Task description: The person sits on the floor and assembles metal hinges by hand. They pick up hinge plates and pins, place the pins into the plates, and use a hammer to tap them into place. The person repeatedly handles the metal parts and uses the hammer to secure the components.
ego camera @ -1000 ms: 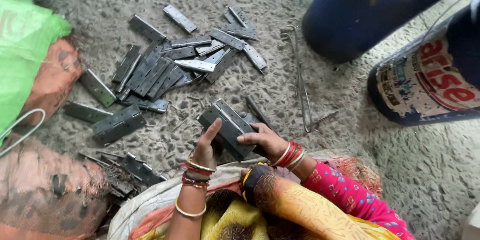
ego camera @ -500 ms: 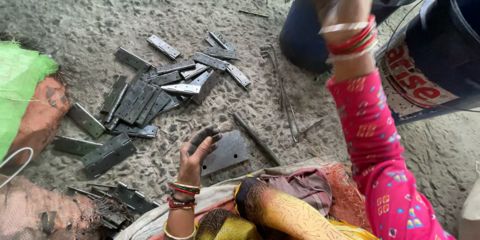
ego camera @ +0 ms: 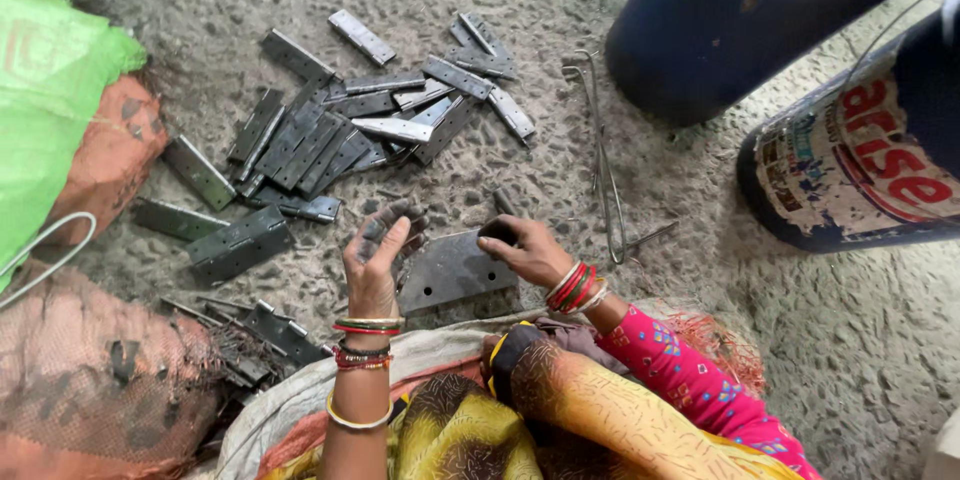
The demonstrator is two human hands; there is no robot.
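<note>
Grey steel, dull and oily: a flat hinge plate [ego camera: 455,270] lies on the rough concrete floor [ego camera: 560,170] just in front of my knees. My right hand [ego camera: 525,250] rests on its right end, fingers curled down over the top corner and pinching the edge. My left hand [ego camera: 375,260] stands at the plate's left end, palm turned up and fingers half open and blackened; whether they have hold of the plate or only brush it I cannot tell. Red and gold bangles [ego camera: 575,288] ring my right wrist, more of them the left, and a pink patterned sleeve [ego camera: 690,380] covers the right forearm.

Far of the hands a loose pile of hinges [ego camera: 370,125] sprawls across the floor, narrow leaves overlapping at all angles. One broader hinge [ego camera: 238,245] lies apart to the left, another cluster near my left knee. Right of the plate, thin wire rods [ego camera: 605,160] run near to far.

Left edge: a green mesh sack [ego camera: 50,110] over an orange one [ego camera: 100,160], a second orange sack nearer. Far right: a dark blue drum [ego camera: 730,20], and beside it a printed tin bucket [ego camera: 850,160] with a wire handle.
</note>
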